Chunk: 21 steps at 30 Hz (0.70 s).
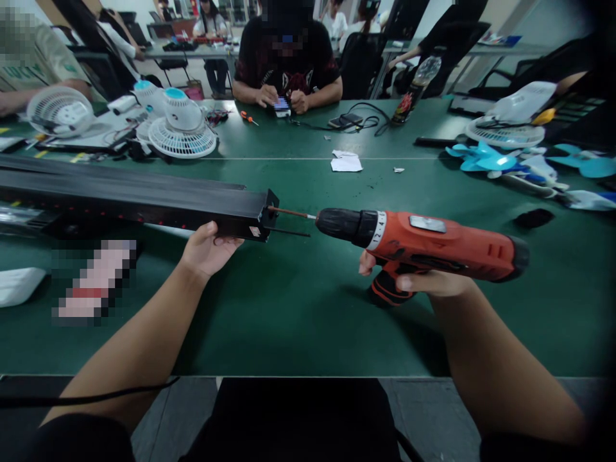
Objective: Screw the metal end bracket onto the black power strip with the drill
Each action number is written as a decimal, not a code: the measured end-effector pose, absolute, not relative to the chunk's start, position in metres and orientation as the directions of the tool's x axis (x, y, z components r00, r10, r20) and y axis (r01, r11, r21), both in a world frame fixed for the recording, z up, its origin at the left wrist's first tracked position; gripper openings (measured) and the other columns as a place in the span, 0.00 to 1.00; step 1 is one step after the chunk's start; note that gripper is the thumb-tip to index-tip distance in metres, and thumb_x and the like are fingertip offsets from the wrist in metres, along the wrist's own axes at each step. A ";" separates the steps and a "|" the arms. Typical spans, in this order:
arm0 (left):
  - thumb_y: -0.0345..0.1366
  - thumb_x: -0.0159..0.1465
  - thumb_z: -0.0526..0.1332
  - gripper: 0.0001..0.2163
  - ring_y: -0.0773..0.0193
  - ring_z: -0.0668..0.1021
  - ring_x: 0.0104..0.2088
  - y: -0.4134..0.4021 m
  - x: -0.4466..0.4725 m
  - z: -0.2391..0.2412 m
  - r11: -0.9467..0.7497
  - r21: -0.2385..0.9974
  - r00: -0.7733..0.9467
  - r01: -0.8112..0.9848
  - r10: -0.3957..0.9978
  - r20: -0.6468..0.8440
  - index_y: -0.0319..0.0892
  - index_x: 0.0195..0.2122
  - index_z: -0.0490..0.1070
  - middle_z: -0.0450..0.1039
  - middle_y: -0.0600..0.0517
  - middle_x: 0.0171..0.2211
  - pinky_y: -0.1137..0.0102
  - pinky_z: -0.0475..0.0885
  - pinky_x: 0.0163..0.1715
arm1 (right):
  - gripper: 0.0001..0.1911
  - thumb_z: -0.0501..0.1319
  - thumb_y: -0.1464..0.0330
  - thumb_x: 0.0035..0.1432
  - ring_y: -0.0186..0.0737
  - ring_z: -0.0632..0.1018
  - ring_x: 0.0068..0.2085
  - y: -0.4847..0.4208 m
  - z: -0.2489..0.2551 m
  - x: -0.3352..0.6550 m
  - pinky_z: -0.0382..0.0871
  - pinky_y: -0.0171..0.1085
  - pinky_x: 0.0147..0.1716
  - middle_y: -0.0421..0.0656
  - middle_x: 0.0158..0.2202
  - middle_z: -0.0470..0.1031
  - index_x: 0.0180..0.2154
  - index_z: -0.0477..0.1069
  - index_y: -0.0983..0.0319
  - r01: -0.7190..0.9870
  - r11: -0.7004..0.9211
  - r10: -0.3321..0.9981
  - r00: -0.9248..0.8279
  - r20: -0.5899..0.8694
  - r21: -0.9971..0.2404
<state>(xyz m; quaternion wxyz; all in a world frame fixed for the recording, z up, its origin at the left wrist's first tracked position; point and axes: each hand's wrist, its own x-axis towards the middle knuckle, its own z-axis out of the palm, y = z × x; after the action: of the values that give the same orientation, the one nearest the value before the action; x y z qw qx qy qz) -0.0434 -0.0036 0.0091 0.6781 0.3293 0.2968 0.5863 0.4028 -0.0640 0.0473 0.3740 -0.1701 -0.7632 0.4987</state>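
Note:
My right hand [436, 283] grips the handle of an orange and black cordless drill [452, 247], whose chuck faces left. A thin brownish rod [291, 212] runs in line from the silver bit [312, 217] at the chuck to the end of a long black housing [192, 204]. My left hand [212, 249] is closed around the lower edge of that housing near its open end, thumb on the front side. Below the brownish rod, a thin dark rod [291, 232] sticks out of the same end. Most of my left fingers are hidden beneath the housing.
Across the green table [308, 321] a person [289, 64] holds a small device. White fan parts [183, 128] stand at the back left, blue fan blades [486, 157] at the right. A bottle [416, 86], folded paper [346, 161] and a blurred pink object [96, 282] also lie about.

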 end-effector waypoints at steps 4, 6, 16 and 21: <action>0.41 0.48 0.86 0.19 0.70 0.70 0.18 -0.004 -0.043 0.011 0.094 0.804 0.146 -0.587 0.989 -0.009 0.45 0.27 0.77 0.61 0.62 0.16 0.68 0.83 0.34 | 0.24 0.76 0.54 0.70 0.49 0.90 0.47 -0.065 0.045 0.404 0.90 0.45 0.48 0.50 0.51 0.89 0.61 0.84 0.56 -0.099 0.400 0.655 -0.664 0.360 -0.911; 0.42 0.48 0.87 0.19 0.71 0.69 0.18 -0.004 -0.043 0.012 0.098 0.804 0.154 -0.587 0.988 -0.007 0.44 0.27 0.78 0.60 0.62 0.15 0.70 0.83 0.34 | 0.24 0.76 0.54 0.70 0.49 0.90 0.47 -0.065 0.044 0.404 0.90 0.45 0.47 0.49 0.52 0.89 0.62 0.84 0.55 -0.099 0.394 0.660 -0.661 0.356 -0.914; 0.42 0.47 0.87 0.21 0.69 0.73 0.19 -0.005 -0.042 0.011 0.092 0.797 0.138 -0.597 0.990 -0.011 0.45 0.23 0.74 0.57 0.62 0.14 0.68 0.86 0.35 | 0.23 0.76 0.56 0.70 0.49 0.89 0.48 -0.066 0.045 0.404 0.89 0.44 0.51 0.51 0.51 0.88 0.60 0.83 0.59 -0.118 0.376 0.662 -0.660 0.355 -0.919; 0.43 0.42 0.90 0.23 0.71 0.71 0.19 -0.005 -0.040 0.013 0.107 0.797 0.144 -0.595 0.989 -0.025 0.44 0.23 0.77 0.57 0.63 0.14 0.69 0.86 0.34 | 0.24 0.76 0.57 0.70 0.49 0.89 0.48 -0.066 0.043 0.404 0.89 0.44 0.49 0.53 0.52 0.88 0.62 0.82 0.59 -0.136 0.359 0.658 -0.664 0.354 -0.923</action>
<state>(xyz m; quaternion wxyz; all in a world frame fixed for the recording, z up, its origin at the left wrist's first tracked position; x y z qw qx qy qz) -0.0401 -0.0052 0.0133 0.6809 0.3292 0.2995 0.5816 0.4044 -0.0663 0.0433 0.3693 -0.1774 -0.7371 0.5375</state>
